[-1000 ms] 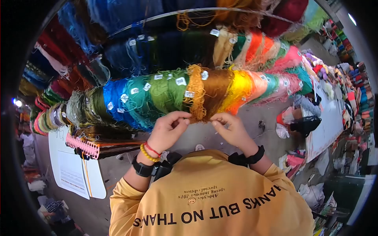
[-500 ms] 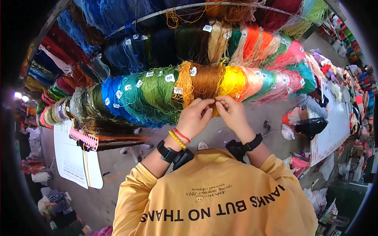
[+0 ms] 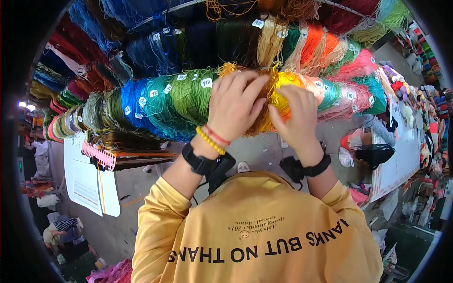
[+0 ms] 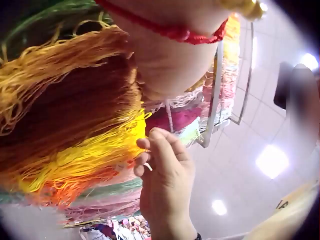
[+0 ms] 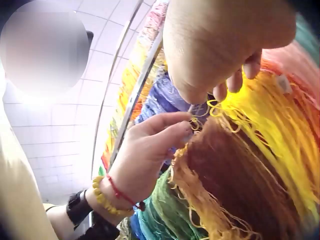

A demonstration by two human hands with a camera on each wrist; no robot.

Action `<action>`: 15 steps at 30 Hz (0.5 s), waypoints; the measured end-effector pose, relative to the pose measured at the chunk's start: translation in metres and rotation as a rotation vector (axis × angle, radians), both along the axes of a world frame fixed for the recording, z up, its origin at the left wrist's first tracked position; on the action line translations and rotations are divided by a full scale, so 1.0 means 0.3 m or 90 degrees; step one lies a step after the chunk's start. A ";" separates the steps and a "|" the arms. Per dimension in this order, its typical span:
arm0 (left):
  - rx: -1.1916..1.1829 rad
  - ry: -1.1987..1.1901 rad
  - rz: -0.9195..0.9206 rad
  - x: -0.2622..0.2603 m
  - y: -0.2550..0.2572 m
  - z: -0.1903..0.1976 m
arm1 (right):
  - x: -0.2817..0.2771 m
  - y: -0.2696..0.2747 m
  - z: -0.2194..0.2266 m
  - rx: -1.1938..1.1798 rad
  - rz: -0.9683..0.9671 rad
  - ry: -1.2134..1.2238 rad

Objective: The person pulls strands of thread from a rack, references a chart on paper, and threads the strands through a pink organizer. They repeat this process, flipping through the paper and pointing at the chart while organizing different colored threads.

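Both hands work at the upper side of a brown thread skein (image 5: 225,155) on a horizontal row of skeins. My left hand (image 3: 236,101), wearing a red cord and yellow beads, bends over the brown skein, its thumb and forefinger pinching a thin thread (image 5: 195,121). Close beside it, my right hand (image 3: 299,115) reaches over the yellow skein (image 4: 100,150), fingers curled and thumb tip drawn to the forefinger in the left wrist view. Thin strands run between the fingertips in the right wrist view. A golden-orange skein (image 5: 200,210) borders the brown one, partly behind my left hand.
Green skeins (image 3: 191,96) with white number tags and blue skeins (image 3: 132,106) continue leftward. More skeins (image 3: 311,49) hang on a rack behind. A white board (image 3: 82,188) with a printed sheet stands lower left; a cluttered white table (image 3: 391,160) is at right.
Both hands have moved from the lower side of the skeins up over their top. The left hand now covers part of the golden and brown skeins; the right overlaps the yellow one.
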State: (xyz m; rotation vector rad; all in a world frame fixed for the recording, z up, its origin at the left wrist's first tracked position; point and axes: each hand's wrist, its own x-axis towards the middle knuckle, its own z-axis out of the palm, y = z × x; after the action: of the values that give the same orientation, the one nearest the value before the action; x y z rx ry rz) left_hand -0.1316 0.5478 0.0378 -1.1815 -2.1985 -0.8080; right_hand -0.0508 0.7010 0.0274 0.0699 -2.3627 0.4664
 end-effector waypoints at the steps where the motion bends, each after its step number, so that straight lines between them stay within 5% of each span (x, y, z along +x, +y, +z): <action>1: -0.021 -0.002 -0.006 -0.035 0.009 -0.014 | -0.027 0.000 0.021 0.089 -0.034 0.016; 15: -0.059 -0.015 -0.028 -0.108 -0.047 -0.061 | -0.058 0.099 -0.022 0.122 0.008 -0.071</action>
State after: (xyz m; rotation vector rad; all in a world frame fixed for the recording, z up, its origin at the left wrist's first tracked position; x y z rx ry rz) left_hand -0.1640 0.5337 0.0197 -1.2752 -2.2585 -0.7478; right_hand -0.0683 0.7306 0.0208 0.1508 -2.5120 0.2543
